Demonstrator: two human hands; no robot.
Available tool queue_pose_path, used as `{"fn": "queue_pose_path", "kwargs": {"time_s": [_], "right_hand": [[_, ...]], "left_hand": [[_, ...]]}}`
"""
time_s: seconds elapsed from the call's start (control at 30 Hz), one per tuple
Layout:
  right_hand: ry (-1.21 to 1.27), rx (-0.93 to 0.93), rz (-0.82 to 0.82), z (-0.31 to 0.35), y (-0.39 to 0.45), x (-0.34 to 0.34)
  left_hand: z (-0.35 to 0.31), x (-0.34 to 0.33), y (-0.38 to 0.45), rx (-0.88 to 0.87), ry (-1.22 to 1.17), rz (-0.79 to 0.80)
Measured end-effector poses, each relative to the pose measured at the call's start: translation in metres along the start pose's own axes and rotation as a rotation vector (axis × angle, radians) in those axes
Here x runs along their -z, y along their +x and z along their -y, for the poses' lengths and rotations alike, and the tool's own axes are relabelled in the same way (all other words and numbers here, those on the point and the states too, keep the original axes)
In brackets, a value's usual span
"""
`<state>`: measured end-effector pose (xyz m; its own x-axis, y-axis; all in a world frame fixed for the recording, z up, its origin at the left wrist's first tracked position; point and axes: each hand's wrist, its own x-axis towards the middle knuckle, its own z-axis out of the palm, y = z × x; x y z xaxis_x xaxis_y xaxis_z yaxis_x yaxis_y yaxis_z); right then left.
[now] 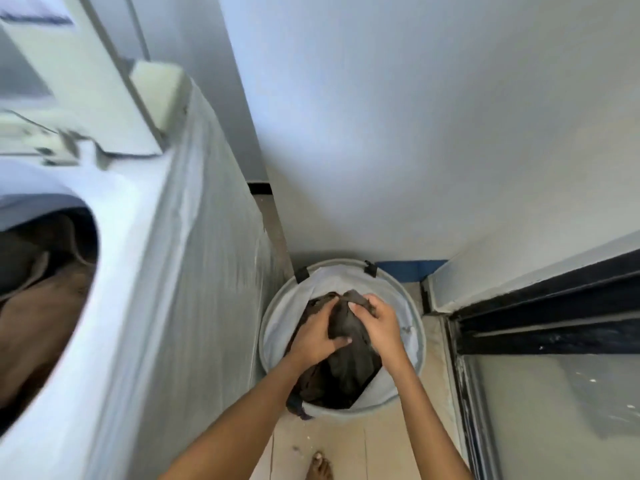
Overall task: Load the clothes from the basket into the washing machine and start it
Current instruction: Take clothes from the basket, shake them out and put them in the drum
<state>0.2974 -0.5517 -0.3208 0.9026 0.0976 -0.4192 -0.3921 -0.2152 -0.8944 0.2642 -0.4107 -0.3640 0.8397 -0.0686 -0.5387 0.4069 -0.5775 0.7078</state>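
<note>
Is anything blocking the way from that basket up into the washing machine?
Nothing visible does. Both hands, left and right, already grip a dark garment in the basket, and the washing machine's opening to the left is uncovered, with clothes already inside.

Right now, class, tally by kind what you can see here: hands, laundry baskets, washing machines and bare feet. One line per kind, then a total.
Hands: 2, the left hand and right hand, both gripping the dark garment
Laundry baskets: 1, the grey laundry basket
Washing machines: 1, the white washing machine
Bare feet: 1, the bare foot
Total: 5
</note>
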Motion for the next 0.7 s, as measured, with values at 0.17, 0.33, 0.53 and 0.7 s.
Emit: {"fn": "queue_pose_path", "kwargs": {"time_s": [0.17, 0.33, 0.53, 0.7], "right_hand": [[0.097, 0.213, -0.069, 0.116, -0.041, 0.038], [0.064, 0.216, 0.0, 0.192, -0.091, 0.07], [-0.353, 0.217, 0.149, 0.271, -0.126, 0.075], [-0.615, 0.332, -0.269, 0.339, -0.141, 0.092]], "left_hand": [[-0.1, 0.059, -0.048, -0.083, -0.079, -0.13], [-0.201, 0.126, -0.108, -0.252, -0.258, -0.3], [-0.319, 0.204, -0.176, -0.543, -0.239, -0.236], [-0.346, 0.267, -0.214, -0.644, 0.08, -0.328]]}}
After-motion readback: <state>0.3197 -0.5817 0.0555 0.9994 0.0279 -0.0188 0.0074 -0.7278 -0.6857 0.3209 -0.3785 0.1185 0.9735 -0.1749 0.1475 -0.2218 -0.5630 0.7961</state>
